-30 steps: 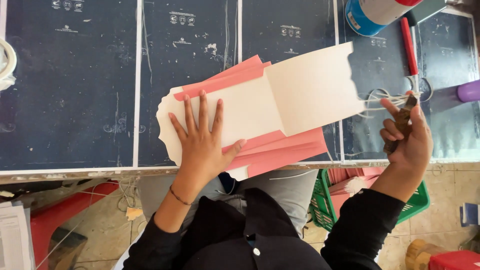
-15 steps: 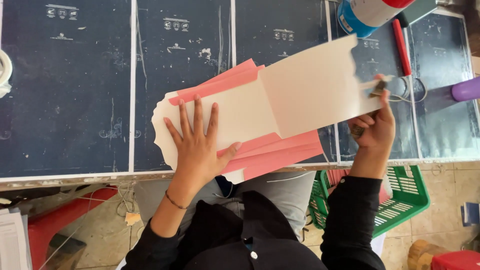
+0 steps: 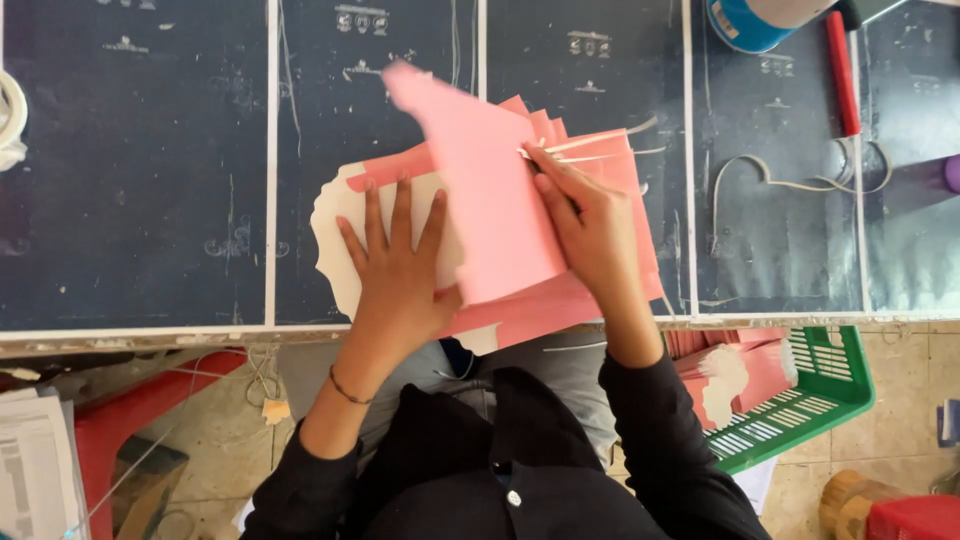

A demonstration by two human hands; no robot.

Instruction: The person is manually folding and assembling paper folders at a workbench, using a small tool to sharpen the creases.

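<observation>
Left hand (image 3: 395, 262) laid flat, fingers spread wide, palm down on the cream scallop-edged card (image 3: 335, 235); nothing gripped, only pressed. Card lying on the dark cutting mat (image 3: 140, 180) close to the near edge of the worktable, its wavy cut edge pointing toward the table's left end.

Right hand (image 3: 590, 225) resting on the pink paper flap (image 3: 490, 200), fingers extended and close together, thumb side hidden beneath; whether the flap is pinched or merely pushed cannot be told. Flap raised and tilted, upper corner blurred, overlapping the cream card and touching the left thumb. Further pink sheets (image 3: 600, 165) fanned beneath the right hand, lowest edges reaching the near table edge.

Toward the far right corner: red-handled scissors (image 3: 845, 85) lying lengthwise, a curled cream paper strip (image 3: 745, 170) just beside them, a blue-banded cylinder (image 3: 745, 20) at the far edge. Roll of tape (image 3: 10, 120) at the left end.

Below table level, right side: green plastic basket (image 3: 835, 390) holding more pink and cream cut pieces. Red stool (image 3: 120, 420) at lower left.
</observation>
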